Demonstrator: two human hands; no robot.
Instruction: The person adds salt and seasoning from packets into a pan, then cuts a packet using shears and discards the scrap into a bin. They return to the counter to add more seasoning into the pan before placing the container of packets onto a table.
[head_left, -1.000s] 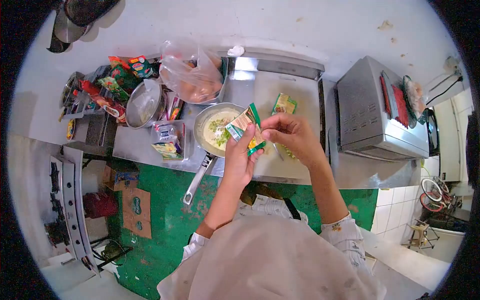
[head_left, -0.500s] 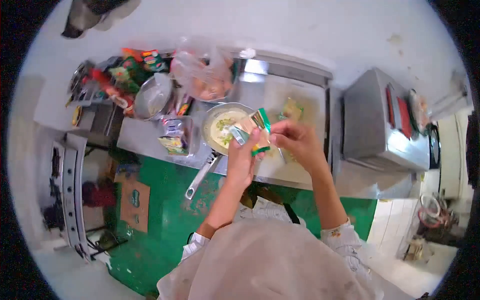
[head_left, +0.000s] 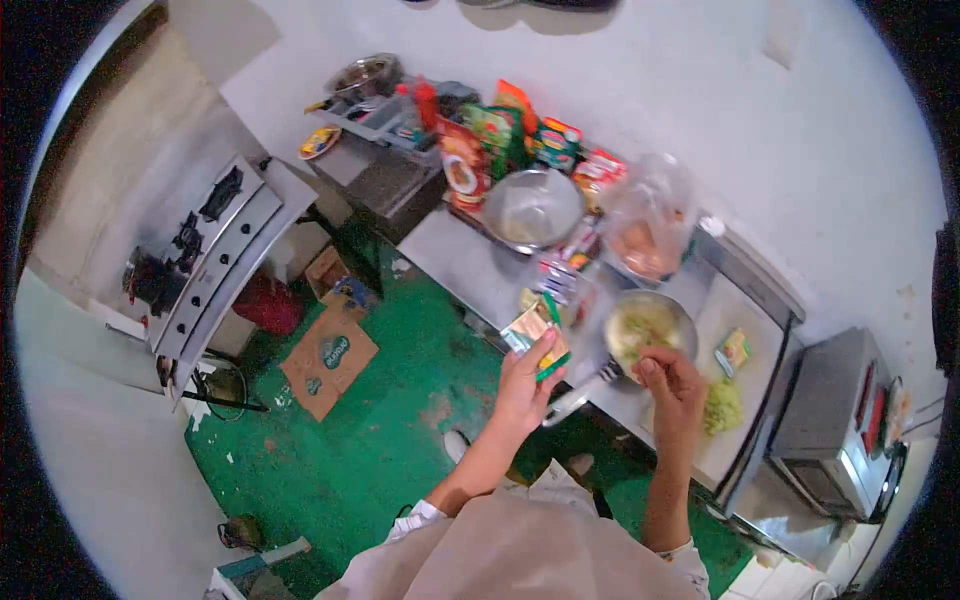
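My left hand (head_left: pixel 522 392) grips a small green and beige packet (head_left: pixel 540 338), held up left of the pan, above the counter's front edge. With thumb and fingertips pinched together, my right hand (head_left: pixel 672 388) is in front of the near rim of the frying pan (head_left: pixel 690 325). Whatever is in that pinch, if anything, is too small to make out. A pale mixture with green bits (head_left: pixel 640 325) lies in the pan, partly hidden by my right hand. The pan's metal handle (head_left: pixel 578 400) points toward me, below the packet.
A white cutting board (head_left: pixel 752 305) bears a yellow-green packet (head_left: pixel 733 352) and chopped greens (head_left: pixel 722 408). Behind stand a metal bowl (head_left: pixel 535 210), a plastic bag of eggs (head_left: pixel 645 235) and several food packs (head_left: pixel 505 135). A gas stove (head_left: pixel 215 265) is left, a metal oven (head_left: pixel 830 400) right.
The view has swung left, bringing the stove into sight. My hands have moved apart: the right has left the packet and is by the pan, while the left still holds the packet.
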